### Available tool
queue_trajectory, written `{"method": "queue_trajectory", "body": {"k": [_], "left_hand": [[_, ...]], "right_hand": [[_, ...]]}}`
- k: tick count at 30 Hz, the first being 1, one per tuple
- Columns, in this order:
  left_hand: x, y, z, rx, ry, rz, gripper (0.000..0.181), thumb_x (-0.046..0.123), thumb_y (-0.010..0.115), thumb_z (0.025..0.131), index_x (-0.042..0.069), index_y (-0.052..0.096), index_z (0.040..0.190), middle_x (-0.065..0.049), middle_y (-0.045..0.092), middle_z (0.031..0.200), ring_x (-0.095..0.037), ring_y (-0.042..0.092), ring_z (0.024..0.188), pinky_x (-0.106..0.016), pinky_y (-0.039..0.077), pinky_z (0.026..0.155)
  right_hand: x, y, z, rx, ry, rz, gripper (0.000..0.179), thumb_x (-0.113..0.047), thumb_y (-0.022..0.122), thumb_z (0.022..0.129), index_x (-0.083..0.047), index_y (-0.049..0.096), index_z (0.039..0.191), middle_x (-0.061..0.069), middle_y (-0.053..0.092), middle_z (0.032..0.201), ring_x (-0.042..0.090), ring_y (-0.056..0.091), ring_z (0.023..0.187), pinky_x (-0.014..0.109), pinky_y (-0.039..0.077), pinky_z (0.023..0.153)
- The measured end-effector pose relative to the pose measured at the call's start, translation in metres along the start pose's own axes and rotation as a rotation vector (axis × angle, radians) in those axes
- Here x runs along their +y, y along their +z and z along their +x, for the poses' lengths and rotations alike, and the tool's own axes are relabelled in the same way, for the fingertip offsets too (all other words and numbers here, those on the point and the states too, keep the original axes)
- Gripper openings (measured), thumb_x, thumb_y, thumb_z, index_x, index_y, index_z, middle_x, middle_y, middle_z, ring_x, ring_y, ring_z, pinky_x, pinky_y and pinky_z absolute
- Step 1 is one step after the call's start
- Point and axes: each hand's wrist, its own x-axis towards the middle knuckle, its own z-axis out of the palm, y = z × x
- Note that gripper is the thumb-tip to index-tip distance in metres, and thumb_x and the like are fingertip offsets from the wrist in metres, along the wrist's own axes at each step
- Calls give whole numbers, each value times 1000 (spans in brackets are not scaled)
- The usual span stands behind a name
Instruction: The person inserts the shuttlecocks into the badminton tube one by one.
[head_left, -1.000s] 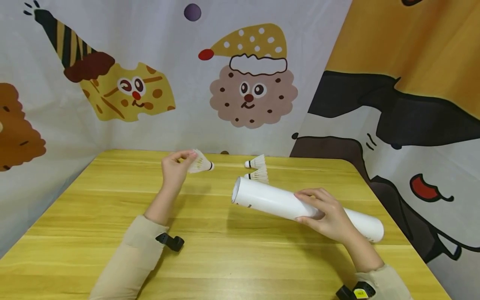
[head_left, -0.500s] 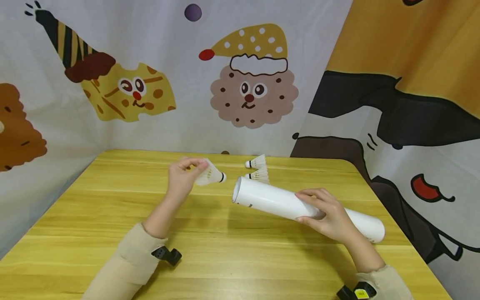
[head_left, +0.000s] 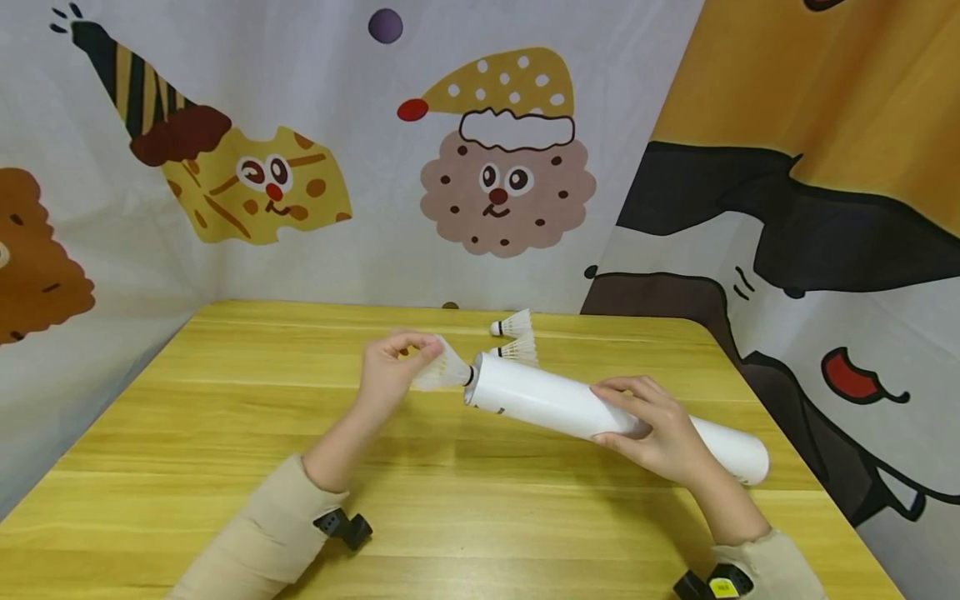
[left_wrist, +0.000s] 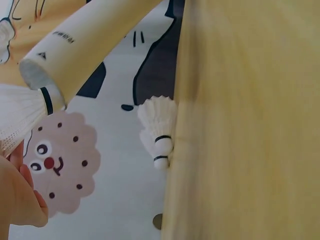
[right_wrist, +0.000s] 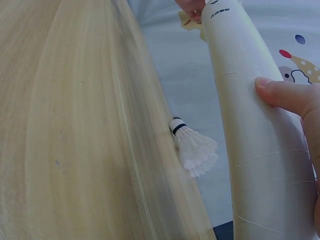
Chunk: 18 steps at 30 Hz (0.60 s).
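My left hand (head_left: 392,375) pinches a white shuttlecock (head_left: 444,369) by its feathered skirt. The shuttlecock's cork end, with its dark band, is at the open left mouth of a white tube (head_left: 536,393); the cork tip is hidden inside the rim. My right hand (head_left: 654,427) grips the tube around its middle and holds it slanted above the table. In the left wrist view the shuttlecock's black band (left_wrist: 46,101) sits right at the tube's rim (left_wrist: 42,80). In the right wrist view my thumb (right_wrist: 285,94) lies along the tube.
Two more shuttlecocks (head_left: 514,348) lie close together on the wooden table (head_left: 420,517), behind the tube's mouth, corks pointing left. A printed cartoon cloth (head_left: 300,275) hangs at the table's far edge and along its sides.
My left hand has carried the shuttlecock right and toward me, from open space to the tube's mouth, where its cork now enters. My right hand and the tube have stayed in place.
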Motion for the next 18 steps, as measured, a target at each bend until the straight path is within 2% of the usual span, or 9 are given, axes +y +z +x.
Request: {"method": "queue_trajectory", "body": {"k": [5,8,12,18], "left_hand": [[-2,6,-6,-29,-76,-31,12,14,80,78,5,75,84,3,69,85,-17,50,80,-31,34,73],[-4,9,-9,-49,-79,-35,18,15,80,78,0,74,86,2,68,84,-17,50,80,-32,34,74],[-6,10,-9,-71,-76,-23,17,12,80,79,-1,73,86,1,68,84,-17,51,81,-32,34,75],[-9,7,-7,-145,-118,28,15,12,79,79,0,73,87,-2,68,90,-18,53,87,-34,35,79]], "right_hand": [[0,1,0,1,-8,2,60,-27,86,71,-12,65,125,1,61,121,17,52,107,19,42,80],[1,1,1,-1,-13,2,60,-27,86,71,-12,65,125,1,61,121,18,52,107,19,42,80],[1,3,1,-3,-16,7,60,-24,87,69,-12,65,124,1,61,121,17,52,107,19,42,81],[0,3,0,-17,4,-2,62,-20,88,67,-12,65,124,1,61,120,18,52,107,19,42,81]]}}
